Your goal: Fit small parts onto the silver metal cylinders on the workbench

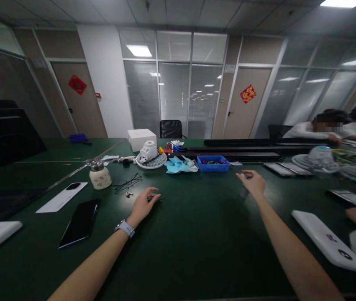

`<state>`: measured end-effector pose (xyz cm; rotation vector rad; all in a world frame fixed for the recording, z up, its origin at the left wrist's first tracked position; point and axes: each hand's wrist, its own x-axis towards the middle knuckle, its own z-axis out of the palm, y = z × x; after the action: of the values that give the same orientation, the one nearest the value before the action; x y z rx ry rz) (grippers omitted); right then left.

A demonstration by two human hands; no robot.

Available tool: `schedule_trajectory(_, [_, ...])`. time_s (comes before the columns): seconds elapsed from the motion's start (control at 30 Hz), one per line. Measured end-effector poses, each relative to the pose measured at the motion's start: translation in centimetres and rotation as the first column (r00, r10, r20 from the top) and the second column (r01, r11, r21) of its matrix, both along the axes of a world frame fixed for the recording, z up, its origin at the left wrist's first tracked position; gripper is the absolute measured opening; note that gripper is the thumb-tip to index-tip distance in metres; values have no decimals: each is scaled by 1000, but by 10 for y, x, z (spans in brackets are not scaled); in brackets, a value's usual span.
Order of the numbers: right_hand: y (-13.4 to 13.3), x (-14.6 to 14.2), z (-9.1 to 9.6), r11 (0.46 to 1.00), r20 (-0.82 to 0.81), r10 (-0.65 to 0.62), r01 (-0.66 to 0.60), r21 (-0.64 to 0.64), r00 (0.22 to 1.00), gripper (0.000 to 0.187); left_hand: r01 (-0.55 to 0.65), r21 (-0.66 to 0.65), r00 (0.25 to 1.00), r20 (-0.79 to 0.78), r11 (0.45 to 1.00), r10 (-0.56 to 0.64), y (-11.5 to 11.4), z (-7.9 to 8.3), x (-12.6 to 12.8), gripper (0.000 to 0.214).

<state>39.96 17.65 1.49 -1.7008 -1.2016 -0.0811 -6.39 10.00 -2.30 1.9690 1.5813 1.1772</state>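
Note:
My left hand (pixel 143 202) rests on the green table (pixel 196 234), fingers curled over a small dark thing I cannot make out. A watch sits on that wrist. My right hand (pixel 253 182) reaches forward with fingers closed round a small grey object (pixel 244 191) that stands on the table. Beyond the hands lie a white fan housing (pixel 151 155), light blue fan blades (pixel 179 165) and a blue tray (pixel 213 164) of small parts.
A black phone (pixel 80 223) and a white phone (pixel 61 197) lie at left, beside a small jar (pixel 100 175) and a black wire (pixel 127 183). A white box (pixel 142 138) stands behind. Other people sit at right, with another fan (pixel 317 161) and white devices (pixel 328 240).

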Motion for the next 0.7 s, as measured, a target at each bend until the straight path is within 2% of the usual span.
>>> schedule_trajectory(0.2, [1,-12,1,990,-44,69,-63,123,997,40,-2,8,1000,-2,1000,2,-2,1,1,37])
schedule_trajectory(0.3, [5,-15,-7,989,-22,115,-112,93,993,38,1,7,1000,-13,1000,-1,-2,2,1,35])
schedule_trajectory(0.37, [8,-14,-16,991,46,131,-132,17,990,36,1,8,1000,-14,1000,-1,-3,2,1,35])
schedule_trajectory(0.53, [11,-3,-33,986,183,46,-16,-163,982,33,13,10,1000,-12,1000,-13,-3,3,1,35])
schedule_trajectory(0.63, [7,-3,-28,984,235,43,-1,-176,971,35,16,4,1000,8,1000,-16,-2,2,1,37])
schedule_trajectory(0.7, [0,-13,-17,995,303,-13,43,-92,953,38,-8,-16,999,34,1000,9,-1,2,2,37])
